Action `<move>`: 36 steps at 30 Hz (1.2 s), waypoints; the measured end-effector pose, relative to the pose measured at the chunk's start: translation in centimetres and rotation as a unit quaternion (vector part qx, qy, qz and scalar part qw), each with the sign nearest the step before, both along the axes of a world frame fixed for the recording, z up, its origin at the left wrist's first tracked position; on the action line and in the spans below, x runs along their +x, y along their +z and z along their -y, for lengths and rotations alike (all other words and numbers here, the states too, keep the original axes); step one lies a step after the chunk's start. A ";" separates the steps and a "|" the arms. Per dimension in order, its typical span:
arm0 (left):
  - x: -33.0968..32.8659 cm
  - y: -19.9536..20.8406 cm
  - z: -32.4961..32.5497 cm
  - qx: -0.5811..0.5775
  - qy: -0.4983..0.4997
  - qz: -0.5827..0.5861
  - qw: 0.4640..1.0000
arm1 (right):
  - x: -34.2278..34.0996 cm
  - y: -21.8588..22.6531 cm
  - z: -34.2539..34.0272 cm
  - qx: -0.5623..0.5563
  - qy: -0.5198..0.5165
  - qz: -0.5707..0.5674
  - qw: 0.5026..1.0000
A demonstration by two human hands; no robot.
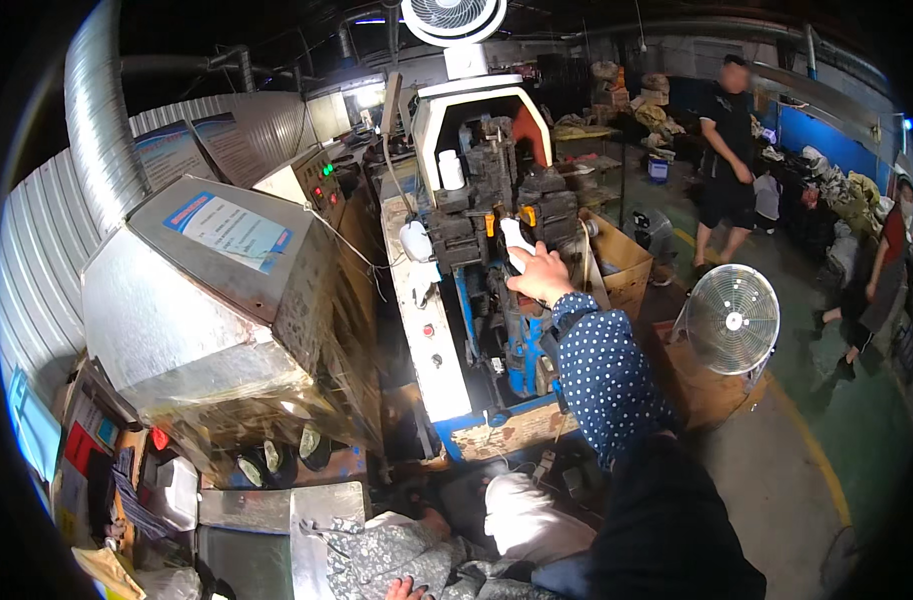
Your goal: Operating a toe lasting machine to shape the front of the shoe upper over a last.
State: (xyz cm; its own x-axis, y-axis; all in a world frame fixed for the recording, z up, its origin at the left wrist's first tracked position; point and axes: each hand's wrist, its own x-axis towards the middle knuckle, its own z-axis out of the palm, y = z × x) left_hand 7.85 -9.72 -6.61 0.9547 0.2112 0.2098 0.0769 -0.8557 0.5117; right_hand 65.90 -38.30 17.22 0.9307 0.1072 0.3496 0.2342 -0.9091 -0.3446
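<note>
My right hand [542,277], in a white-dotted dark sleeve, reaches forward to the middle of a dark metal machine [462,235]. Its fingers bend over the near end of a long white shoe-shaped piece [517,238]. That piece tilts up between the machine's two orange-yellow parts; its far end touches the dark metal there. At the lower edge only the fingertips of my left hand [405,590] show, apart and lying on grey floral cloth [382,558]. The rest of that hand is cut off by the frame.
Left of the machine stands a big metal hood [192,310], with several shoes [315,445] at its front. A control box [312,185] has lit lamps. On the right are a cardboard box [622,265] and a round floor fan [734,320]. Two people [732,150] are farther off.
</note>
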 end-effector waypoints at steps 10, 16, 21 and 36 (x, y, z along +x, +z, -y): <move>0.4 -0.7 -0.4 -0.007 0.006 0.006 1.000 | 0.7 2.3 -0.4 -0.006 0.010 -0.011 1.000; 0.2 -1.2 -0.7 0.007 -0.004 0.018 1.000 | 0.5 3.6 -0.6 0.035 0.003 0.037 0.999; 0.0 -1.2 -0.7 0.023 -0.004 0.023 0.999 | 0.1 3.5 -1.6 0.009 -0.091 -0.015 0.996; 0.3 -0.9 0.2 -0.013 -0.001 0.020 1.000 | 0.4 2.1 -0.1 -0.008 -0.071 0.026 0.997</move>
State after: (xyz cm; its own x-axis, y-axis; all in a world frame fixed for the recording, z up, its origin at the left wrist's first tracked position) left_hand 8.16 -9.92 -7.51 0.9459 0.2159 0.2420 0.0550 -0.8421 0.5365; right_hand 66.28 -38.17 19.37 0.9179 -0.0182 0.3964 0.1198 -0.9396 -0.3205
